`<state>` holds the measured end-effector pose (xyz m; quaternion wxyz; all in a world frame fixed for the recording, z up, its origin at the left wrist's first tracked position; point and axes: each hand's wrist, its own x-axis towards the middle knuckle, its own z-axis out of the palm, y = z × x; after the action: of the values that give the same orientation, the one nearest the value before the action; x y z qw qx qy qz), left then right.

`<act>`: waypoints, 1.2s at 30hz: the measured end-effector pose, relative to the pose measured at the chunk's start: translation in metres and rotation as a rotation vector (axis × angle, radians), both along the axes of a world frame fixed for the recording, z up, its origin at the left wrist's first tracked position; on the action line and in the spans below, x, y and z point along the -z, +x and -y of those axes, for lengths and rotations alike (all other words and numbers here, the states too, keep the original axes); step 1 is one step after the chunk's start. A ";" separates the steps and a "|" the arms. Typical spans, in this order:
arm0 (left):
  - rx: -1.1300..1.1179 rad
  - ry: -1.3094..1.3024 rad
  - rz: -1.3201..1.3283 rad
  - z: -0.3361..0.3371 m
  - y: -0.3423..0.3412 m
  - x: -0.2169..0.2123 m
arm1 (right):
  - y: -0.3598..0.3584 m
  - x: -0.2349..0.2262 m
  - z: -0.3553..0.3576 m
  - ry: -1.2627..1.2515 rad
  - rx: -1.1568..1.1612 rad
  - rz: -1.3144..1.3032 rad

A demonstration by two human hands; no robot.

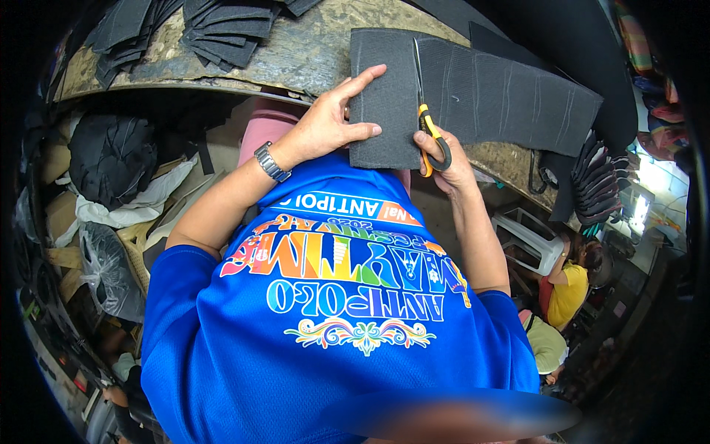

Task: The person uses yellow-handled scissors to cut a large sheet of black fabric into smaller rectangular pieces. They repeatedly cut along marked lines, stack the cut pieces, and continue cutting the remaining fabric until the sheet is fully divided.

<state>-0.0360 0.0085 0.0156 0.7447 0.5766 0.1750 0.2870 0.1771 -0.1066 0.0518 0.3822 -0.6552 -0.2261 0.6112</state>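
My right hand (444,159) is closed on the yellow-and-black handles of a pair of scissors (425,111), fingers through the loops. The scissors' long axis runs nearly straight away from me: handles at my hand near the table's near edge, blades pointing up and away across the fabric, tilted very slightly to the left. The blades look close together, lying on or in the material; I cannot tell how far the cut reaches.

My left hand (329,122) lies flat and spread, fingers apart, pressing on the left part of a dark grey fabric sheet (481,92), gripping nothing. The index finger points up and to the right, the thumb lies toward the scissors. A metal wristwatch (271,161) sits on that wrist.

The sheet is a long rectangle whose long axis runs left to right, dropping a little to the right. It lies on the worn wooden table (310,52), its left end hanging just over the near edge. The scissors cross it at right angles, just right of my left hand, between both hands.

Farther off, a pile of cut dark pieces (222,29) rests at the table's upper left. Below the table on the left are black bundles (111,155) and scraps. At the lower right sits a person in a yellow shirt (568,292).
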 end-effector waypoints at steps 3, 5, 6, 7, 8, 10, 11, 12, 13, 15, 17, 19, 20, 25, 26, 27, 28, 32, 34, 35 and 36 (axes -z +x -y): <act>-0.025 0.049 0.000 0.001 0.001 0.004 | -0.009 -0.006 -0.002 -0.034 0.056 -0.044; -0.010 0.041 0.007 0.002 0.001 0.007 | -0.017 -0.005 -0.006 0.025 0.178 -0.145; 0.005 0.023 0.012 0.004 0.001 0.008 | -0.020 -0.005 -0.009 0.059 0.190 -0.157; 0.018 0.005 0.017 0.006 0.001 0.008 | -0.021 -0.004 -0.010 0.036 0.271 -0.181; 0.021 0.000 0.051 0.008 0.002 0.008 | -0.021 -0.002 -0.012 0.039 0.288 -0.181; 0.007 -0.006 0.022 0.009 0.001 0.006 | -0.017 0.003 -0.013 0.059 0.214 -0.141; -0.006 -0.005 0.022 0.007 0.000 0.004 | -0.013 0.004 -0.011 0.079 0.123 -0.102; -0.093 0.123 -0.048 0.004 -0.001 0.001 | -0.008 0.006 -0.010 0.080 0.048 -0.049; -0.103 0.289 -0.062 -0.004 -0.005 -0.003 | -0.004 0.008 -0.008 0.101 0.012 -0.091; -0.066 0.592 -0.233 -0.034 -0.017 -0.018 | 0.001 0.012 -0.002 0.096 -0.017 -0.121; -0.049 0.747 -0.399 -0.074 -0.034 -0.039 | 0.001 0.014 0.008 0.168 0.071 -0.232; -0.039 0.984 -0.497 -0.123 -0.048 -0.062 | 0.000 0.016 0.015 0.168 0.108 -0.291; -0.078 1.087 -0.518 -0.148 -0.054 -0.075 | -0.002 0.016 0.019 0.159 0.106 -0.265; -0.748 1.811 -0.587 -0.203 -0.067 -0.113 | -0.008 0.010 0.045 0.126 0.095 -0.279; -0.854 1.793 -0.615 -0.198 -0.062 -0.112 | -0.007 0.007 0.052 0.148 0.067 -0.279; -0.733 1.359 -0.552 -0.187 -0.051 -0.104 | -0.006 0.007 0.058 0.152 0.068 -0.258; -0.588 0.923 -0.484 -0.168 -0.037 -0.090 | -0.004 0.007 0.065 0.148 0.076 -0.235; 0.134 0.573 -0.495 -0.091 0.014 -0.029 | 0.011 0.011 0.098 0.017 0.137 -0.129; 0.226 0.322 -0.449 -0.059 0.030 -0.003 | 0.017 0.018 0.109 -0.076 0.181 -0.137; 0.172 0.178 -0.368 -0.048 0.036 0.006 | 0.018 0.021 0.113 -0.123 0.233 -0.160; 0.112 0.026 -0.330 -0.040 0.041 0.012 | 0.017 0.026 0.115 -0.129 0.255 -0.187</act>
<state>0.0055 0.0488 0.0036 0.7131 0.6344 0.2588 0.1487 0.1939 -0.2216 0.0256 0.4330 -0.6420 -0.0648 0.6294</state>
